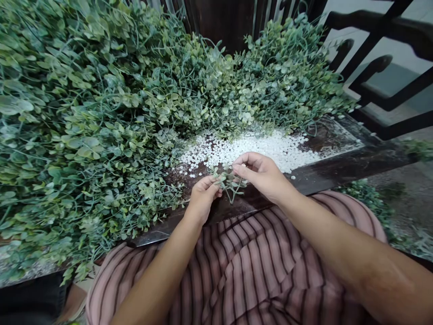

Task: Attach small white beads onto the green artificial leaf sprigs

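Between my two hands is a small green artificial sprig (pixel 231 184), above the front edge of a dark wooden surface. My left hand (pixel 204 194) pinches the sprig at its left side. My right hand (pixel 259 174) has its thumb and index finger pressed together at the sprig's upper right; a tiny white bit shows near the fingertips. Just beyond my hands, many small white round pieces (pixel 270 144) lie scattered and heaped on the wood. A large pile of green leafy sprigs (pixel 135 99) rises behind them and fills the left side.
The dark wooden surface (pixel 324 174) has a raised front edge close to my lap. A dark carved wooden frame (pixel 379 67) stands at the upper right. More greenery (pixel 367 198) lies below on the right. Part of another person's leg shows at the bottom left.
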The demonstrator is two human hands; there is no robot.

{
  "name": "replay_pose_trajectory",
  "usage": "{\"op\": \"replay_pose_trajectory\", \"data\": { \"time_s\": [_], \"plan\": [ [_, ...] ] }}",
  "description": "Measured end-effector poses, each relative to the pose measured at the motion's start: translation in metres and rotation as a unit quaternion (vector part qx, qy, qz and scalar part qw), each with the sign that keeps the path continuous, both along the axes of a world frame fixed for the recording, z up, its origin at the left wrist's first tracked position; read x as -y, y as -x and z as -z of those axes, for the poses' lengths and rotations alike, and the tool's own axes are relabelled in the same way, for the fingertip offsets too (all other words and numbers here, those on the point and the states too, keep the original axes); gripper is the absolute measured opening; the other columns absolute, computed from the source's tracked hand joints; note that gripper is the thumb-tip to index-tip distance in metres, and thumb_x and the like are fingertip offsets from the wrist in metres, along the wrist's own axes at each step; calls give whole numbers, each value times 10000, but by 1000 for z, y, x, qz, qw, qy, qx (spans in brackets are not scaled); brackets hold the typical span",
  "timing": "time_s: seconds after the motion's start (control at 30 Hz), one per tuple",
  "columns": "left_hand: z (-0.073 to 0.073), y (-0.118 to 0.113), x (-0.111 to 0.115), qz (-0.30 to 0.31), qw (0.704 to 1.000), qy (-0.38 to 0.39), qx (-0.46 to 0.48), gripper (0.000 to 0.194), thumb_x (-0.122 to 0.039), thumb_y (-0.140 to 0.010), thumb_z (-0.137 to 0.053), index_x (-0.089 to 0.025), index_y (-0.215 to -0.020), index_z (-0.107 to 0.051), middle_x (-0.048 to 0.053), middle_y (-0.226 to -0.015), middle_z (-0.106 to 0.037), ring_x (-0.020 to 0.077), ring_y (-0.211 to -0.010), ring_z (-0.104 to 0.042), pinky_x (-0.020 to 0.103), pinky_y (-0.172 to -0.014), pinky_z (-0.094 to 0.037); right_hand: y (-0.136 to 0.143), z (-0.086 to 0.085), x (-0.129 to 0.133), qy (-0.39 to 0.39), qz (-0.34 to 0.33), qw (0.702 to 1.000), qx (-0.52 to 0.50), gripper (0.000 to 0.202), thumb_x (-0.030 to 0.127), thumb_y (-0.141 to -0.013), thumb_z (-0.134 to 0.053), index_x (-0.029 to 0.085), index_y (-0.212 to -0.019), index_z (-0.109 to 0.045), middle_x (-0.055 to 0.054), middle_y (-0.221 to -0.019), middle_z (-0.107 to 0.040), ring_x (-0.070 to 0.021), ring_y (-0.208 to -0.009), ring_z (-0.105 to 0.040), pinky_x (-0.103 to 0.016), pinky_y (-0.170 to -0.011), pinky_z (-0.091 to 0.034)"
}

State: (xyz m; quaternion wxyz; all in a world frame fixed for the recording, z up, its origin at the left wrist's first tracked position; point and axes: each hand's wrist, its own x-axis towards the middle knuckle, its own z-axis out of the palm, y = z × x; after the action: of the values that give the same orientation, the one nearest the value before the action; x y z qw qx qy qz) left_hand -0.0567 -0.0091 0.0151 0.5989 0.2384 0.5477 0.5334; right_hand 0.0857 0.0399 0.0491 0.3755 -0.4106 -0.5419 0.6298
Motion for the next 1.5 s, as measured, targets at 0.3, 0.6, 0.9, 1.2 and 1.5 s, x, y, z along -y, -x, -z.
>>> {"op": "replay_pose_trajectory", "data": {
  "time_s": [0.3, 0.6, 0.9, 1.2, 1.5],
  "plan": [
    [-1, -2, 1, -33, 998, -35, -40, 189, -243, -567, -706, -148, -700, -612, -39, -621, -581, 39, -524, -496, 170, -529, -451, 17, 19, 3, -2, 95, 987, 130, 275, 225, -545, -649, 182, -730, -450, 38, -689, -441, -73, -573, -411, -243, -584, -388],
    [3, -2, 7, -54, 961, -171, -209, 67, -226, -688, -616, -163, -707, -628, 6, -720, -611, 95, -659, -555, 226, -630, -488, 18, 30, 6, 19, 84, 988, 126, 249, 283, -642, -584, 174, -851, -501, -33, -823, -555, -138, -775, -527, -282, -730, -416],
    [5, 2, 8, 29, 896, -235, -377, 153, -141, -749, -496, -176, -782, -642, 37, -785, -601, 127, -731, -568, 254, -685, -472, 13, 15, 4, 54, -7, 997, 50, 117, 263, -733, -505, 179, -658, -474, 21, -604, -518, -86, -552, -465, -218, -550, -377],
    [22, 66, -8, 41, 692, -93, -715, 213, -194, -758, -516, -154, -910, -660, 107, -921, -581, 229, -877, -560, 361, -828, -439, 19, 24, 5, -110, -89, 940, 310, 220, 411, -808, -446, 198, -818, -395, 26, -601, -434, -112, -517, -414, -232, -494, -294],
    [20, 68, -13, 31, 759, -87, -644, 127, -225, -755, -517, -192, -722, -634, 53, -795, -625, 184, -751, -582, 311, -737, -445, 30, 38, -3, -151, -132, 936, 290, 233, 214, -841, -353, 185, -609, -352, 9, -622, -416, -111, -611, -445, -232, -581, -321]
  ]
}}
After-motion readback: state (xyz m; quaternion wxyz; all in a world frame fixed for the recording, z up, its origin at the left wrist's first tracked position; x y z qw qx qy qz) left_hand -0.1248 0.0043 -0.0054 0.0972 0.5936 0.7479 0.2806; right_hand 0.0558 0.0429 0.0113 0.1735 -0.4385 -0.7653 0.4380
